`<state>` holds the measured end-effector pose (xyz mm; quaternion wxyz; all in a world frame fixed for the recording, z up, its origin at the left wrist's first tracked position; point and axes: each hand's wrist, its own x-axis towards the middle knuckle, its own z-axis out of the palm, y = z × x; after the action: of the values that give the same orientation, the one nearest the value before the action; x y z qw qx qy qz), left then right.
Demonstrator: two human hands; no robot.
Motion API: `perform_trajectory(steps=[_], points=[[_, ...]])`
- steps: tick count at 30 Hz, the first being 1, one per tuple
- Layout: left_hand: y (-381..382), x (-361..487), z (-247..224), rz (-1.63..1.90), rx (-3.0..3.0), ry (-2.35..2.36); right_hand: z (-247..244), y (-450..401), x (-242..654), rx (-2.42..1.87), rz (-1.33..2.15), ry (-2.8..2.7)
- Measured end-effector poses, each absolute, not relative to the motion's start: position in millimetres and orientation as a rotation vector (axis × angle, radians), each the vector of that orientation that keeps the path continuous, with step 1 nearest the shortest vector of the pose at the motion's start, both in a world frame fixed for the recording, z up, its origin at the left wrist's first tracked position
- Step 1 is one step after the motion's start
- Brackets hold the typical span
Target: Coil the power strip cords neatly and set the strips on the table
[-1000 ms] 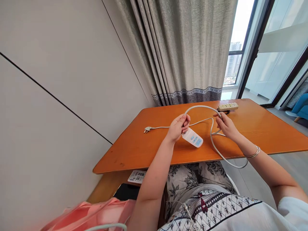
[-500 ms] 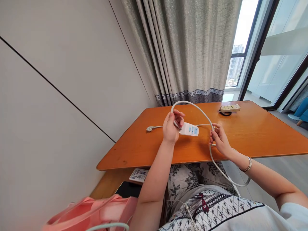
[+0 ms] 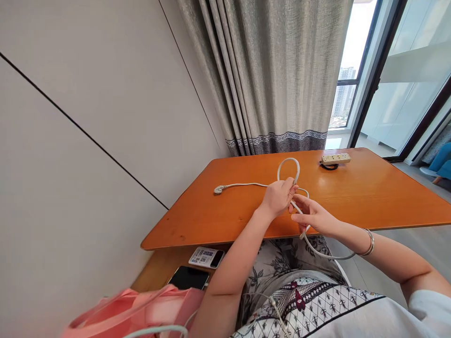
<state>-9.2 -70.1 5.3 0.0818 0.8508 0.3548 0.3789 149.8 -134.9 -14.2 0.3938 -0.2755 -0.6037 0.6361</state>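
A white power cable (image 3: 289, 159) rises in a small upright loop above the wooden table (image 3: 197, 220). My left hand (image 3: 278, 197) is closed around the base of this loop, its fingers wrapped on the cable. Just to its right, my right hand (image 3: 313, 217) has thumb and forefinger stretched apart, with the cable passing through the gap. More cable hangs from there over the table's near edge toward my lap. The cable's plug (image 3: 219, 189) lies on the left part of the table. The white power strip seen earlier is hidden, apparently behind my hands.
A cream power strip (image 3: 336, 159) with a black cord lies at the table's far right. Below the near left edge are a white phone-like device (image 3: 206, 257), a dark phone (image 3: 189, 278) and a pink bag (image 3: 141, 310). A wall and curtain (image 3: 278, 84) stand behind.
My left hand has moved right, close to my right hand, and the wide cable loop has become small. The white power strip has gone out of sight. My right hand's fingers have spread.
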Motion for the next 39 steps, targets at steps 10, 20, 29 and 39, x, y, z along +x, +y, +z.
perform_trajectory(steps=[10,20,29,39], points=[[-78,-23,17,1.086,2.432,1.255,-7,-147,187,-0.884,1.284,-1.851],[-100,-4,17,0.752,1.602,0.480,29,-101,207,-0.976,-0.194,-1.859],[-103,-13,24,0.751,1.246,0.279,26,-99,180,-0.845,0.113,-1.829],[-105,-54,50,1.590,0.963,0.364,-27,-93,206,-1.128,0.610,-2.204]])
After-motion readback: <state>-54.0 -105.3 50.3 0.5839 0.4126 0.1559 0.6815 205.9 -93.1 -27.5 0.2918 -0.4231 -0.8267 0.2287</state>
